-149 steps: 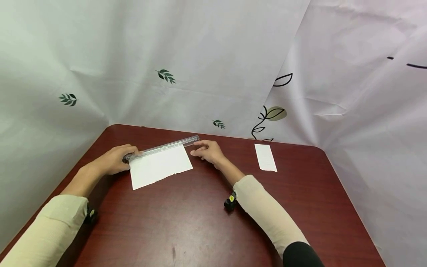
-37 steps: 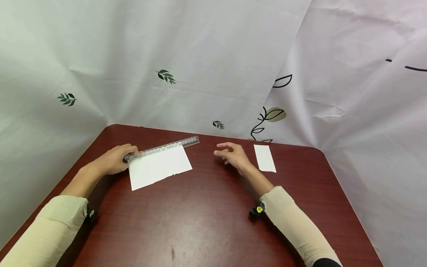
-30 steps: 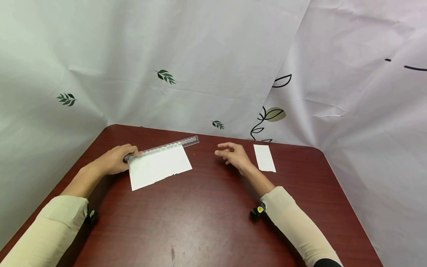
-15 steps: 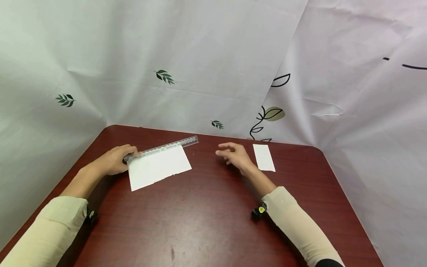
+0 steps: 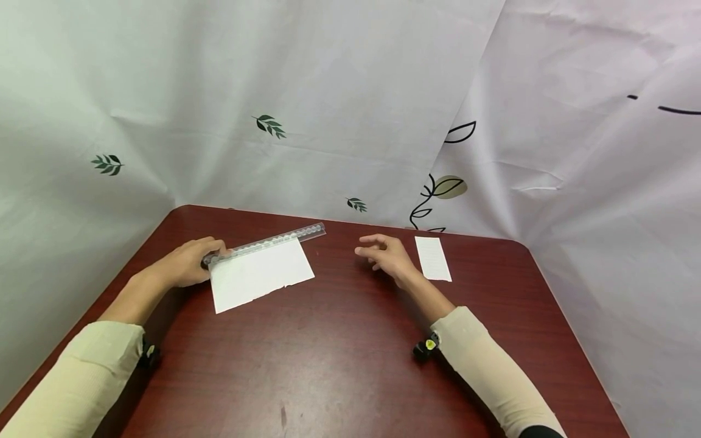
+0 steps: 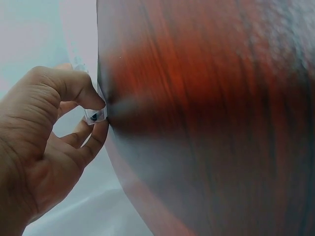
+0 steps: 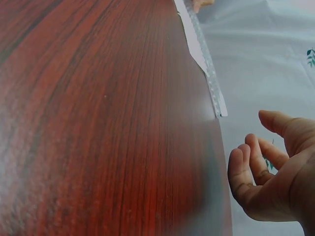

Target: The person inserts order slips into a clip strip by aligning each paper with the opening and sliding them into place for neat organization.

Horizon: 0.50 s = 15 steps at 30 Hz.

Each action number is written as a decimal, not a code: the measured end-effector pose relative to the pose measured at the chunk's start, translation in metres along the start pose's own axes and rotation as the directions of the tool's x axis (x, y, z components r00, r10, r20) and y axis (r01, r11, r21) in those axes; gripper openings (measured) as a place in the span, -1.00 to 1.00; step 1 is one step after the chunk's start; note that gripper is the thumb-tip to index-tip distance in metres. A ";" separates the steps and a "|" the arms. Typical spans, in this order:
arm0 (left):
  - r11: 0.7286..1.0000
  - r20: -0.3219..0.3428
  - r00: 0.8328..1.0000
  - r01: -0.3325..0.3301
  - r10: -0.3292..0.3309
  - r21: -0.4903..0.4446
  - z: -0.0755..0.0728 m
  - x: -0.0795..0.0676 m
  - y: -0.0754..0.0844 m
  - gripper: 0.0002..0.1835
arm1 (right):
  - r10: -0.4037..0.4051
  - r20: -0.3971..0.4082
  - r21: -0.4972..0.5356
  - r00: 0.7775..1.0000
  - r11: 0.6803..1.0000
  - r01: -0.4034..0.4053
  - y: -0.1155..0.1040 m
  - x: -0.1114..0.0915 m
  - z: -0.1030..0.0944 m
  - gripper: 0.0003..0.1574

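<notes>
In the head view, a clear plastic ruler [image 5: 312, 231] lies slantwise along the top edge of a white sheet of paper [image 5: 260, 280], whose lower edge looks torn. My left hand [image 5: 191, 261] grips the ruler's left end; the left wrist view shows thumb and fingers pinching the transparent end [image 6: 96, 116]. To the right of the ruler, my right hand [image 5: 387, 255] hovers over the table with fingers loosely bent and nothing in them. The right wrist view shows that hand [image 7: 270, 172] apart from the ruler's far end [image 7: 216, 103].
A narrow white paper strip [image 5: 432, 258] lies on the reddish-brown table [image 5: 328, 347], just right of my right hand. White cloth [image 5: 339, 91] printed with leaves hangs behind the table and at its sides.
Since five seconds ago, my right hand has moved right, away from the ruler's right end. Over the last second it barely shifts. Left hand, ruler and sheet stay in place.
</notes>
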<state>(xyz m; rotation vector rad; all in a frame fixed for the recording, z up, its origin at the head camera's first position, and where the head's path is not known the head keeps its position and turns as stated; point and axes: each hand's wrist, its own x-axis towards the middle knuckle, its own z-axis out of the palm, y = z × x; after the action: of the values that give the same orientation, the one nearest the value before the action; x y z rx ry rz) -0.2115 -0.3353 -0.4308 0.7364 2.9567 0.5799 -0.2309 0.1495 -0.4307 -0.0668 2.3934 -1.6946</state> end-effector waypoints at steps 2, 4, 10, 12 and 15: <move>1.000 -0.003 1.000 -0.002 0.002 0.001 0.000 0.000 0.000 -0.60 | 0.002 -0.002 -0.002 1.000 1.000 -0.002 0.001 0.000 0.000 -0.38; 1.000 -0.010 1.000 -0.004 0.004 0.003 0.000 0.001 0.001 -0.61 | 0.004 -0.007 -0.002 1.000 1.000 -0.004 0.001 -0.001 -0.001 -0.39; 1.000 -0.020 1.000 -0.006 0.006 0.004 0.000 0.001 0.002 -0.63 | 0.006 -0.013 0.004 1.000 1.000 -0.006 0.002 -0.002 -0.002 -0.38; 1.000 -0.015 1.000 -0.004 0.004 0.003 0.000 0.001 0.002 -0.63 | 0.006 -0.011 0.003 1.000 1.000 -0.006 0.003 -0.002 -0.003 -0.39; 1.000 -0.004 1.000 0.002 -0.002 -0.002 -0.001 0.001 0.001 -0.63 | 0.010 -0.009 0.001 1.000 1.000 -0.010 0.004 -0.001 -0.003 -0.40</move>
<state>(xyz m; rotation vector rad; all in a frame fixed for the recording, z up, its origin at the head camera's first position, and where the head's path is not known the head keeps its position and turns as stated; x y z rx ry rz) -0.2115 -0.3342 -0.4293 0.7331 2.9600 0.5848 -0.2299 0.1537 -0.4331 -0.0471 2.3947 -1.6956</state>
